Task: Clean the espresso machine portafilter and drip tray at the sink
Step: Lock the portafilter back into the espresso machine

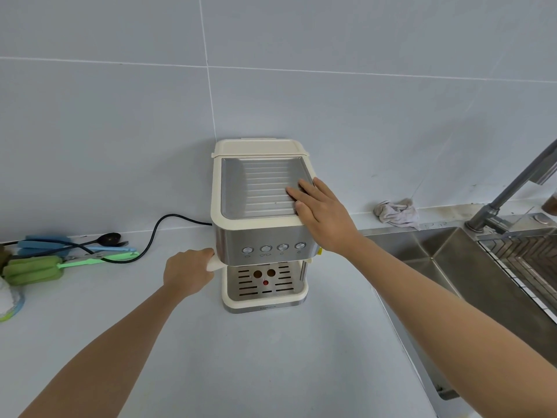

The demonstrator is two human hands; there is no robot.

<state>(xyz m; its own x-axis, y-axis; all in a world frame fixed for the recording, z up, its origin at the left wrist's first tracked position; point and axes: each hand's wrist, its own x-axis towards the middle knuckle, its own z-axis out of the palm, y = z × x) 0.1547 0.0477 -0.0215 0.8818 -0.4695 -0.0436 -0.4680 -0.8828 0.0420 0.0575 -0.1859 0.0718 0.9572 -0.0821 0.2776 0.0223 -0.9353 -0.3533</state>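
Cream plastic showed past the curled fingers of the left hand (188,274), which gripped the portafilter handle (214,263) jutting from under the left side of the espresso machine (262,245). The right hand (324,215) lay flat, fingers straight, on the ribbed steel top (259,188). The drip tray (265,285) sat in the machine's base on the tabletop (271,357), with the sink (452,260) off to the right. To my eye the unlocking twist wanted steady downward weight from the flat hand so the machine would not skid, and a level handle once free, lest grounds spill
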